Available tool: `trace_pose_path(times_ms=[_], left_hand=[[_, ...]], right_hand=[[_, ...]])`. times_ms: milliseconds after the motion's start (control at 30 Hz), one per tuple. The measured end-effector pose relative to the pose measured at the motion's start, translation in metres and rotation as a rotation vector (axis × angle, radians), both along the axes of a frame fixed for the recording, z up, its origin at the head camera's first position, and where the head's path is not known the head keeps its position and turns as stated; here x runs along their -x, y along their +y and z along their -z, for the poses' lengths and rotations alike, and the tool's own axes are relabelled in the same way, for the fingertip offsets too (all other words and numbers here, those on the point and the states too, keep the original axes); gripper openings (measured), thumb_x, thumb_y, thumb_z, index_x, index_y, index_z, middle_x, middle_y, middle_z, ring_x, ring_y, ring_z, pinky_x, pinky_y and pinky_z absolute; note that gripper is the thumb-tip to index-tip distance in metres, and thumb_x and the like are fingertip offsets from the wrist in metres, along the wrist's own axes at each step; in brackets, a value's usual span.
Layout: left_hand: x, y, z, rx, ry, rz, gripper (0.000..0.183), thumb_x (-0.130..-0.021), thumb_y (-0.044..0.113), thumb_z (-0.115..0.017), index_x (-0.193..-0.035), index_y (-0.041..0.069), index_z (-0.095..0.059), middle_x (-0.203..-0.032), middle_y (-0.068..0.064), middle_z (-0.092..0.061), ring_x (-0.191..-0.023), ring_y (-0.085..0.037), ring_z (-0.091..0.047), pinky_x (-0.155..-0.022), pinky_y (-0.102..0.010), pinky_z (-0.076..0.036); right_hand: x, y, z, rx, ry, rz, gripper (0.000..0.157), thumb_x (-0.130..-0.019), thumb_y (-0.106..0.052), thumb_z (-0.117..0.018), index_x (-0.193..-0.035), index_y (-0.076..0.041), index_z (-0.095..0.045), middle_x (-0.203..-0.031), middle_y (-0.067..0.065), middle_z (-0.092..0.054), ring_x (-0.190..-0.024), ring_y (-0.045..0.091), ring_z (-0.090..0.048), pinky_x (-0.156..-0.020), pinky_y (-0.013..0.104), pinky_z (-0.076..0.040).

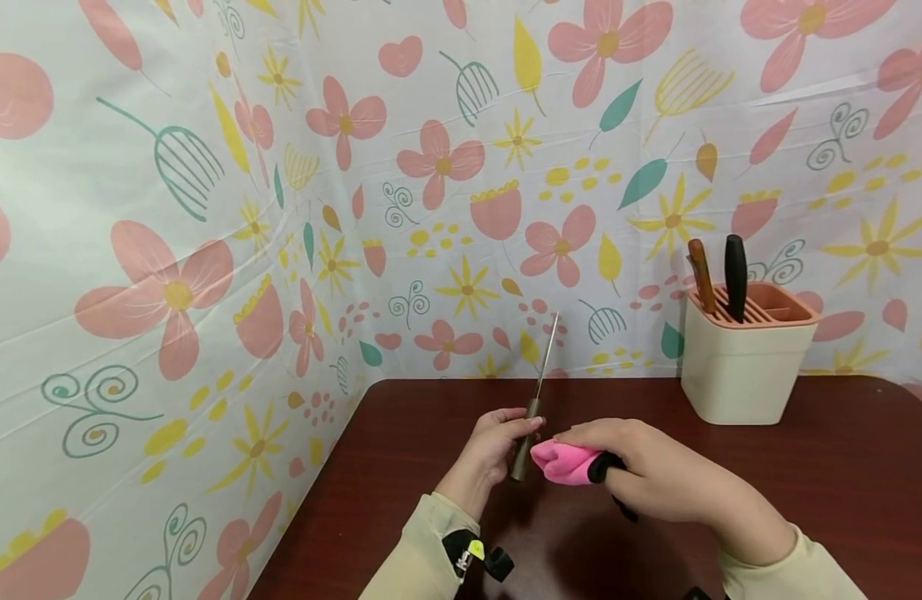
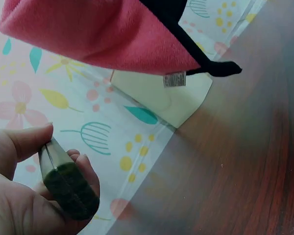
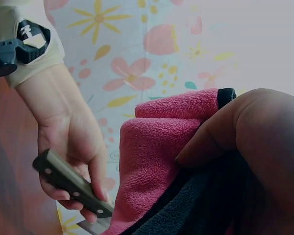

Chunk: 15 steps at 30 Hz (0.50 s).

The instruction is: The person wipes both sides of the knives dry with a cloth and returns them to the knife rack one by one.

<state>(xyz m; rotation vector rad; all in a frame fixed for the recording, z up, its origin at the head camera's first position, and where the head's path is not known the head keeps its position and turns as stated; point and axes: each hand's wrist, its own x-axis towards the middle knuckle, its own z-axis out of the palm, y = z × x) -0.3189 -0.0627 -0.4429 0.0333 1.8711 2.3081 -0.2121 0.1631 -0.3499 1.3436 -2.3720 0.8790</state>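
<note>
My left hand (image 1: 485, 454) holds a knife (image 1: 524, 446) by its dark riveted handle, over the table. The thin blade slants up and away toward the back. In the left wrist view the butt of the knife handle (image 2: 71, 191) faces the camera. A folded pink cloth (image 1: 566, 463) with black edging is gripped in my right hand (image 1: 659, 471), just right of the handle. The right wrist view has the cloth (image 3: 149, 156) overlapping part of the blade; whether they touch, I cannot tell.
A cream knife block (image 1: 742, 379) with a salmon slotted top stands at the back right. A brown-handled tool (image 1: 701, 275) and a black-handled one (image 1: 735, 275) stick up from it. The dark wooden table (image 1: 423, 417) meets a flower-printed fabric sheet (image 1: 431, 250) behind and at left.
</note>
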Motion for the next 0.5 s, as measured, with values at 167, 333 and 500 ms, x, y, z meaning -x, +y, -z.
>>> trace_pose_path(times_ms=[167,333,500], left_hand=[[0.0014,-0.0034,0.0046,0.059,0.024,-0.049,0.036,-0.084,0.018,-0.084,-0.112,0.003,-0.066,-0.092,-0.003,-0.076,-0.080,-0.016,-0.073,-0.067,-0.026,-0.058],[0.0027,-0.0061,0.0061,0.190,0.104,-0.115,0.039,-0.077,0.023,-0.090,-0.104,0.006,-0.067,-0.092,-0.007,-0.072,-0.082,-0.022,-0.073,-0.067,-0.028,-0.056],[0.0058,-0.0064,0.0112,0.352,0.254,-0.117,0.039,-0.078,0.016,-0.089,-0.104,0.006,-0.062,-0.091,-0.009,-0.073,-0.076,-0.016,-0.071,-0.068,-0.030,-0.059]], right_hand=[[-0.0002,0.0007,-0.0015,-0.009,0.000,0.018,0.064,-0.082,0.010,-0.061,-0.130,-0.033,-0.067,-0.122,-0.018,-0.069,-0.107,0.001,-0.066,-0.092,0.025,-0.055],[0.0011,0.0031,-0.0033,-0.007,-0.021,0.036,0.064,-0.082,0.010,-0.061,-0.130,-0.032,-0.068,-0.121,-0.019,-0.070,-0.106,0.001,-0.066,-0.091,0.025,-0.055],[0.0041,0.0064,-0.0036,0.009,-0.020,0.052,0.066,-0.081,0.013,-0.059,-0.131,-0.030,-0.068,-0.115,-0.020,-0.071,-0.096,-0.002,-0.064,-0.082,0.021,-0.052]])
